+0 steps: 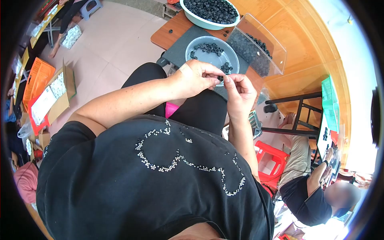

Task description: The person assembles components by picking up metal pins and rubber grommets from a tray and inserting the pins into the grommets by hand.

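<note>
My left hand (196,78), with a light patch like a plaster near the wrist, is closed in a pinch on a small black round part (220,79). Opposite it, my right hand (241,94) has thumb and forefinger pressed together, almost touching the left fingertips. What lies between the right fingers is too small or hidden to make out. Both hands are over the near rim of a round pale basin (236,60), which holds scattered small black parts (210,48). The basin rests on a dark mat (176,54) on a brown table (162,36).
Behind the basin stands a larger pale tub (200,22) heaped with black parts. A clear plastic box (276,50) holds more at the right. To the right, another person (308,192) works by a red stool (270,160). Cartons and an orange crate (38,80) stand at the left.
</note>
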`<control>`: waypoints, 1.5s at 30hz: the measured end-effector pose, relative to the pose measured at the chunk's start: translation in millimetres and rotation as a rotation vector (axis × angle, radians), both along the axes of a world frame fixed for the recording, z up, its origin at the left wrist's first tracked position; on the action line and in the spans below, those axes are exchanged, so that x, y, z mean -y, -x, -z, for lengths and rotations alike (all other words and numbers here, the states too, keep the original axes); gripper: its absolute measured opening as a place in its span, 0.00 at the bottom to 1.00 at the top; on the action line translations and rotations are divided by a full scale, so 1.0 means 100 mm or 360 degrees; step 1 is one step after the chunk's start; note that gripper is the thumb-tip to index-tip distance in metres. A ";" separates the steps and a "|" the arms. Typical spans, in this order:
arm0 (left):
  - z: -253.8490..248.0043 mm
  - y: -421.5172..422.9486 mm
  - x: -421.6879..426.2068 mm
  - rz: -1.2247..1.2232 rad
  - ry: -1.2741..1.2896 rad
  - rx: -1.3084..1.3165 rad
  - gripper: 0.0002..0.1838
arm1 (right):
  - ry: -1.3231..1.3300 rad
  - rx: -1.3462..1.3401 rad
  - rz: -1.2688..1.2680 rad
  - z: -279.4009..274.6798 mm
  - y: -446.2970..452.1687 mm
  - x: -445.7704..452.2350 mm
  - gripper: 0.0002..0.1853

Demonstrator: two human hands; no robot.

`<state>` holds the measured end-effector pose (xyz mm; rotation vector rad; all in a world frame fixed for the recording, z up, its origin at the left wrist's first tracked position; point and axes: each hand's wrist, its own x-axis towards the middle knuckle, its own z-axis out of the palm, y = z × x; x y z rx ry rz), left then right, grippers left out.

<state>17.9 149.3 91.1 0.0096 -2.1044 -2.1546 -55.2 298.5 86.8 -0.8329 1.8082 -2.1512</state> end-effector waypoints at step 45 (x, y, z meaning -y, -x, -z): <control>0.47 0.10 0.00 -0.0017 -0.1265 0.0867 0.15 | -0.0526 -0.1402 0.0353 0.52 0.14 0.14 0.12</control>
